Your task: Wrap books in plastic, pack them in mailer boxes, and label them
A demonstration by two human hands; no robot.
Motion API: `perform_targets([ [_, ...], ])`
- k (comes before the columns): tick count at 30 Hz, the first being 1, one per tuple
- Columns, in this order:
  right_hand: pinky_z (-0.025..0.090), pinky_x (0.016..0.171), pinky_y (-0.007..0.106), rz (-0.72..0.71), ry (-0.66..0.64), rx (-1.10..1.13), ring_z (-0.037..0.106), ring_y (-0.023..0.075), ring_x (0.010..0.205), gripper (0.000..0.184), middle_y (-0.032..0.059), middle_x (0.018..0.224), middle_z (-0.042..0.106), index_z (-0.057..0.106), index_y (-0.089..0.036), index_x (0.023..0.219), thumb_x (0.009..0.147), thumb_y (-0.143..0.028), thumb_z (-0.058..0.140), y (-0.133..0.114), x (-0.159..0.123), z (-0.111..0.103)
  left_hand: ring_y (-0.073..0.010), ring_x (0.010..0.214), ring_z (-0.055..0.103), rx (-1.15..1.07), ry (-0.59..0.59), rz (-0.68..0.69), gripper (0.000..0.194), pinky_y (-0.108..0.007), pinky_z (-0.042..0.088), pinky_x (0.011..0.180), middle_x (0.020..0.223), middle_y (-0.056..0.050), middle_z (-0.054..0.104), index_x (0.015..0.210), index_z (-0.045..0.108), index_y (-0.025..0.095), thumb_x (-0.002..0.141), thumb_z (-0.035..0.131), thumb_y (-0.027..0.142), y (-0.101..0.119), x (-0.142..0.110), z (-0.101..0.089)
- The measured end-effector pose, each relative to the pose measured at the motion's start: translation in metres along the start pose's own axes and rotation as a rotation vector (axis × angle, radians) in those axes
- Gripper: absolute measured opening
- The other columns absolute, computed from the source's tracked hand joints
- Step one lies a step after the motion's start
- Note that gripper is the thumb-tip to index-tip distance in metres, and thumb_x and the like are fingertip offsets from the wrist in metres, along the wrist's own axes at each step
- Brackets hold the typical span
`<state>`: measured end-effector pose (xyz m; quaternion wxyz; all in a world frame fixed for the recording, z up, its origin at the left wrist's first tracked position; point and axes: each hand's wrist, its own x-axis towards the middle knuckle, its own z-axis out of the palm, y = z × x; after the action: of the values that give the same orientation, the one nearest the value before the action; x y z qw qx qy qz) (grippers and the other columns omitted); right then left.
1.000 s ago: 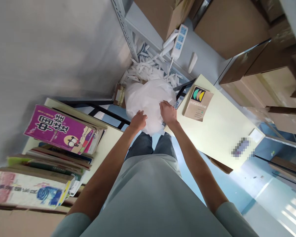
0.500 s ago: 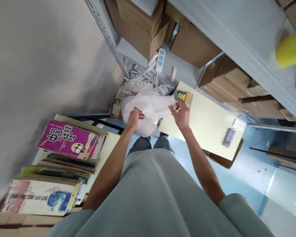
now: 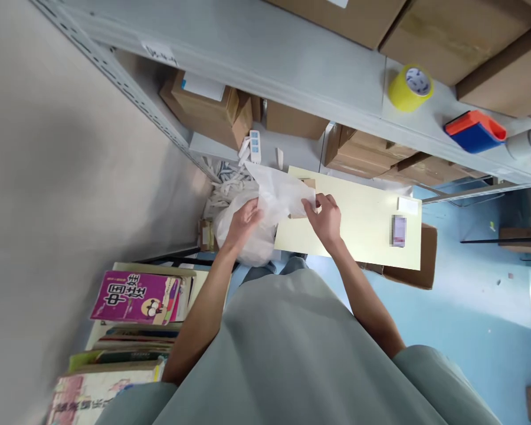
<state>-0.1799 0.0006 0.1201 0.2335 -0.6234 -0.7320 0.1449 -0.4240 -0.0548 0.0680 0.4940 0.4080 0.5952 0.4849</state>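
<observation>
Between my two hands hangs a thin, translucent white plastic sheet (image 3: 279, 192), stretched out; I cannot tell if it is a bag. My left hand (image 3: 242, 225) pinches its near left side. At the right end, my right hand (image 3: 326, 221) has an edge between thumb and fingers. Under and beside my left hand, a bulky white plastic bundle (image 3: 230, 227) sits near the floor by my legs. The sheet partly covers a brown-covered book (image 3: 308, 184) on the cream tabletop (image 3: 358, 227).
Magazines and books (image 3: 133, 298) are stacked on the left. Ahead, a grey metal shelf (image 3: 269, 65) carries cardboard boxes (image 3: 207, 112), yellow tape (image 3: 410, 88) and a red-and-blue tape dispenser (image 3: 475, 131). A power strip (image 3: 255, 146) lies lower down. A phone (image 3: 398, 230) rests on the tabletop.
My hands have moved from gripping the bundle to holding a sheet drawn up and out to the right. My right hand moved right, and the view has risen to show the upper shelf.
</observation>
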Motion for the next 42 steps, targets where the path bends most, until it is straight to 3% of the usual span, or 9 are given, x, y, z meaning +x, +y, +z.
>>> perform_targets([
  [5, 0.048, 0.070, 0.031, -0.025, 0.022, 0.017, 0.065, 0.0234, 0.084, 0.028, 0.0053, 0.085, 0.065, 0.056, -0.025, 0.088, 0.106, -0.047, 0.058, 0.015, -0.005, -0.016, -0.0267, 0.105, 0.073, -0.073, 0.040, -0.074, 0.048, -0.037, 0.057, 0.097, 0.095, -0.007, 0.076, 0.088, 0.066, 0.021, 0.073, 0.085, 0.063, 0.023, 0.008, 0.020],
  [10, 0.045, 0.066, 0.031, 0.073, 0.046, 0.010, 0.064, 0.0229, 0.076, 0.032, 0.0069, 0.088, 0.068, 0.053, -0.026, 0.092, 0.108, -0.053, 0.052, 0.049, -0.010, -0.042, -0.0233, 0.094, 0.072, -0.044, 0.073, -0.107, 0.048, -0.034, 0.056, 0.090, 0.089, -0.004, 0.075, 0.087, 0.069, 0.021, 0.069, 0.086, 0.061, 0.031, 0.016, 0.020],
  [15, 0.052, 0.072, 0.036, 0.205, 0.029, 0.078, 0.069, 0.0272, 0.081, 0.033, 0.0089, 0.090, 0.071, 0.051, -0.027, 0.091, 0.105, -0.056, 0.054, 0.091, -0.019, -0.073, -0.0262, 0.097, 0.073, 0.096, 0.067, -0.138, 0.049, -0.036, 0.057, 0.088, 0.096, -0.008, 0.080, 0.098, 0.078, 0.018, 0.068, 0.086, 0.057, 0.037, 0.021, 0.026],
  [18, 0.058, 0.089, 0.047, 0.174, 0.053, 0.150, 0.072, 0.0331, 0.106, 0.027, 0.0158, 0.108, 0.076, 0.053, -0.027, 0.089, 0.102, -0.049, 0.057, 0.112, -0.024, -0.090, -0.0267, 0.099, 0.073, 0.181, 0.044, -0.127, 0.048, -0.034, 0.057, 0.086, 0.099, -0.009, 0.081, 0.103, 0.079, 0.018, 0.069, 0.083, 0.052, 0.037, 0.025, 0.036],
  [20, 0.054, 0.108, 0.055, 0.072, 0.072, 0.202, 0.062, 0.0357, 0.136, 0.022, 0.0185, 0.136, 0.072, 0.055, -0.026, 0.082, 0.098, -0.041, 0.059, 0.123, -0.027, -0.102, -0.0253, 0.094, 0.073, 0.219, 0.030, -0.143, 0.048, -0.032, 0.057, 0.081, 0.096, -0.008, 0.080, 0.105, 0.079, 0.017, 0.069, 0.080, 0.048, 0.034, 0.028, 0.047],
  [24, 0.041, 0.125, 0.063, -0.019, -0.018, 0.331, 0.038, 0.0360, 0.160, 0.024, 0.0101, 0.158, 0.062, 0.055, -0.026, 0.066, 0.088, -0.029, 0.064, 0.142, -0.030, -0.126, -0.0227, 0.085, 0.071, 0.335, -0.012, -0.162, 0.048, -0.029, 0.054, 0.074, 0.096, -0.007, 0.080, 0.111, 0.079, 0.017, 0.069, 0.073, 0.038, 0.027, 0.033, 0.075],
  [31, 0.031, 0.134, 0.060, -0.077, -0.351, 0.721, 0.073, 0.0293, 0.124, 0.014, 0.0039, 0.112, 0.082, 0.077, -0.025, 0.087, 0.081, -0.026, 0.064, 0.174, -0.033, -0.162, -0.0217, 0.084, 0.069, 0.490, -0.064, -0.173, 0.047, -0.029, 0.055, 0.076, 0.106, -0.007, 0.081, 0.107, 0.080, 0.017, 0.064, 0.064, 0.028, 0.033, 0.042, 0.136],
  [36, 0.031, 0.132, 0.062, -0.145, -0.387, 0.776, 0.070, 0.0324, 0.130, 0.018, 0.0051, 0.104, 0.082, 0.075, -0.027, 0.082, 0.089, -0.040, 0.067, 0.203, -0.030, -0.180, -0.0215, 0.083, 0.070, 0.518, -0.067, -0.189, 0.047, -0.029, 0.056, 0.076, 0.106, -0.008, 0.082, 0.108, 0.079, 0.016, 0.065, 0.062, 0.027, 0.031, 0.043, 0.173],
  [42, 0.029, 0.134, 0.062, -0.120, -0.379, 0.645, 0.075, 0.0226, 0.093, 0.034, -0.0005, 0.084, 0.074, 0.065, -0.026, 0.072, 0.099, -0.047, 0.066, 0.261, -0.024, -0.202, -0.0249, 0.092, 0.072, 0.657, -0.016, -0.159, 0.045, -0.033, 0.057, 0.089, 0.110, -0.008, 0.082, 0.108, 0.079, 0.017, 0.068, 0.060, 0.025, 0.026, 0.045, 0.190],
])
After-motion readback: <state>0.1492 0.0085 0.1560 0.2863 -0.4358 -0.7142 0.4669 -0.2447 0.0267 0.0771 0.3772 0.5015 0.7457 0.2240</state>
